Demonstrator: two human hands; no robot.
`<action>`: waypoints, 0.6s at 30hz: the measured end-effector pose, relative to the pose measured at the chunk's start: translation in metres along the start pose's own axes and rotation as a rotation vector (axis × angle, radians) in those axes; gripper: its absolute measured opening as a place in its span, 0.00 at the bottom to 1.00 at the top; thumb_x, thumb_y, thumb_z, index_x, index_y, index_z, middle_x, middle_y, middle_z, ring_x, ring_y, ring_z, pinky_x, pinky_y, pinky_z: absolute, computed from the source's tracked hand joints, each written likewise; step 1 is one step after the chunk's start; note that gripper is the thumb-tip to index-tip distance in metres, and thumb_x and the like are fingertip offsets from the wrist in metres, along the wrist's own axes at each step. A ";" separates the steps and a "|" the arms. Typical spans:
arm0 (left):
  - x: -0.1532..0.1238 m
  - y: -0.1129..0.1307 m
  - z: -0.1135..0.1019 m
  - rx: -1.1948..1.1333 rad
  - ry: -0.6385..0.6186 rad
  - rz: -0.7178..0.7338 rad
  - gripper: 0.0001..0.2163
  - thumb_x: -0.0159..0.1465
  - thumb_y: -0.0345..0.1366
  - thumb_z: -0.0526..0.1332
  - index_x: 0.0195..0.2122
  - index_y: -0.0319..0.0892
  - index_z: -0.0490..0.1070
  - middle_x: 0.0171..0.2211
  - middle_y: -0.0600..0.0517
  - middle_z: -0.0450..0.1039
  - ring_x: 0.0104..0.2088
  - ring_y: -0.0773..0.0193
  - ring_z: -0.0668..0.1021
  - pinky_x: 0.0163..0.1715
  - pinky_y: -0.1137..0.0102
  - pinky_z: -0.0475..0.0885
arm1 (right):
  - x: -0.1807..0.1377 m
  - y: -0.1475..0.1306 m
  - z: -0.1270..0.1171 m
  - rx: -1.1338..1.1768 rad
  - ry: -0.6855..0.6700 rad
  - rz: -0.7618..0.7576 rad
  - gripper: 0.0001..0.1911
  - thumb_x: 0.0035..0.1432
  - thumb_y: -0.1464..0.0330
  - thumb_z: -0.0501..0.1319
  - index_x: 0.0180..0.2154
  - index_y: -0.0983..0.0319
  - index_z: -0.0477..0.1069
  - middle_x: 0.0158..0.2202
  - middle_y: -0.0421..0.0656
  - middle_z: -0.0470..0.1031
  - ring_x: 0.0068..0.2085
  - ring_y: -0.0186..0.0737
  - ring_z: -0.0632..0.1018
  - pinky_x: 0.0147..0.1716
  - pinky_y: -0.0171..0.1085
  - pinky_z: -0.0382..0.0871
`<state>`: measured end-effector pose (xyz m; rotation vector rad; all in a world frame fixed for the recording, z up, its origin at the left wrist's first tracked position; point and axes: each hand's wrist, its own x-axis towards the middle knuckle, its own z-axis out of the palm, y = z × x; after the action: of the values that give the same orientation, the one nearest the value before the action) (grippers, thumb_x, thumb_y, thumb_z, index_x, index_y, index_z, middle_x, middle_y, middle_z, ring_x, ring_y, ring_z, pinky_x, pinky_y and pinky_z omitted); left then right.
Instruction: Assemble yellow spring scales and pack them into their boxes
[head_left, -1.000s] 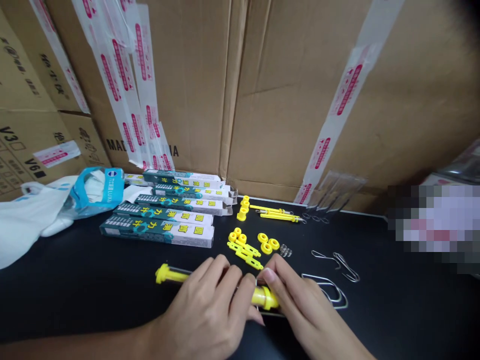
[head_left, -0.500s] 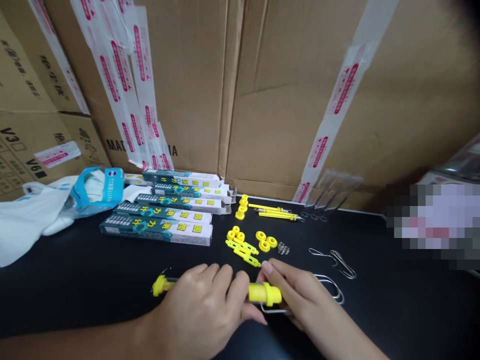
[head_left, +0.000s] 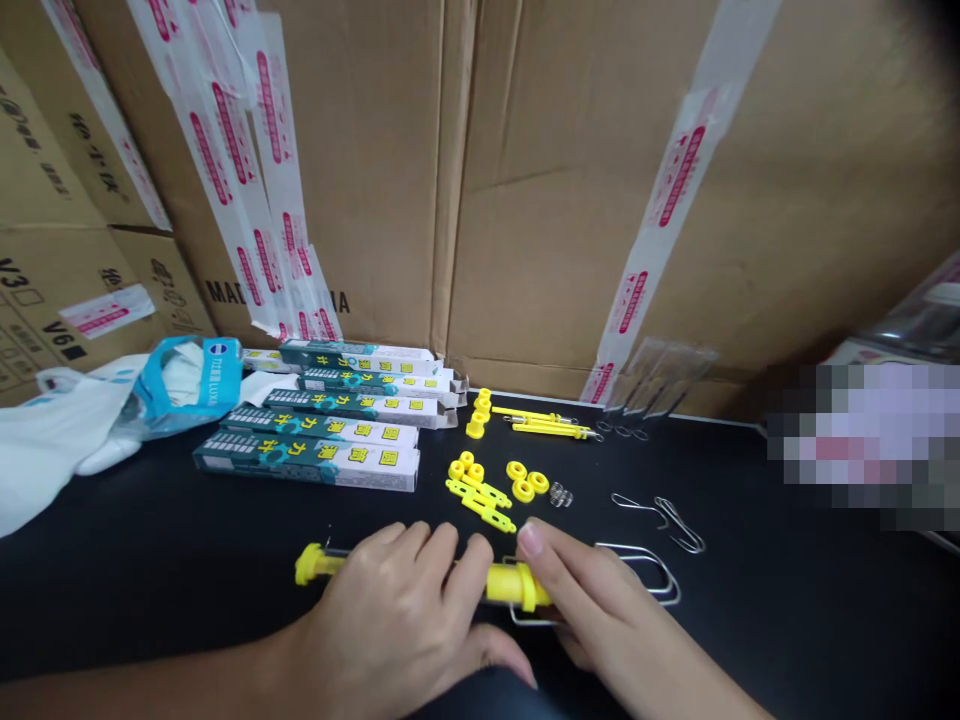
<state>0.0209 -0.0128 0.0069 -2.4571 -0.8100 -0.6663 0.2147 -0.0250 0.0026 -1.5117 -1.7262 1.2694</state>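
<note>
A spring scale (head_left: 504,584) with a clear tube and yellow plastic ends lies crosswise in front of me. My left hand (head_left: 409,610) is closed over the middle of its tube, thumb held off below. At its right end, my right hand (head_left: 581,590) has its fingers against the yellow collar and covers the tip. A bent metal wire loop (head_left: 664,575) shows beyond my right hand, and more wire appears on its left side; I cannot tell whether the hand holds it. Just past the hands lie flat yellow slotted strips (head_left: 480,500) and yellow rings (head_left: 525,485).
Long printed boxes (head_left: 307,465) are lined up at the back left, beside a blue-and-white plastic packet (head_left: 187,385). Small springs (head_left: 561,495), wire hooks (head_left: 679,525), yellow rods (head_left: 551,430) and clear tubes (head_left: 660,385) lie further right. Large cardboard (head_left: 360,180) walls off the back.
My right hand has closed in over the scale's yellow right tip, which showed before. My left thumb has dropped lower, away from the tube. The whole view has shifted slightly.
</note>
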 end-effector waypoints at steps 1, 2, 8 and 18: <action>0.000 0.000 0.000 0.014 0.009 0.000 0.25 0.75 0.50 0.37 0.37 0.40 0.66 0.22 0.54 0.72 0.21 0.60 0.75 0.21 0.65 0.63 | -0.001 0.000 0.001 -0.049 0.013 -0.058 0.26 0.67 0.44 0.45 0.30 0.57 0.62 0.23 0.34 0.61 0.23 0.34 0.62 0.21 0.34 0.56; 0.000 0.000 -0.001 0.026 0.021 0.001 0.23 0.76 0.48 0.38 0.39 0.39 0.66 0.22 0.54 0.72 0.20 0.60 0.76 0.21 0.65 0.63 | -0.002 0.000 0.001 -0.093 0.029 -0.124 0.25 0.68 0.46 0.44 0.30 0.57 0.62 0.25 0.35 0.63 0.24 0.35 0.64 0.24 0.34 0.59; -0.004 0.002 -0.001 0.025 -0.003 0.019 0.20 0.74 0.25 0.35 0.41 0.37 0.67 0.27 0.51 0.75 0.26 0.58 0.78 0.25 0.64 0.62 | -0.004 -0.001 -0.001 -0.307 -0.012 -0.362 0.11 0.71 0.60 0.45 0.36 0.56 0.59 0.30 0.38 0.73 0.27 0.38 0.73 0.28 0.37 0.65; -0.004 0.003 0.006 0.068 -0.018 -0.048 0.17 0.74 0.27 0.41 0.34 0.40 0.65 0.25 0.53 0.70 0.26 0.56 0.73 0.33 0.61 0.59 | -0.005 0.009 0.000 -0.502 0.089 -0.474 0.06 0.67 0.70 0.55 0.46 0.57 0.63 0.40 0.45 0.80 0.38 0.44 0.82 0.32 0.38 0.75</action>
<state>0.0219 -0.0136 -0.0008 -2.3926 -0.8863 -0.6242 0.2198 -0.0301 -0.0051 -1.2577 -2.2747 0.5456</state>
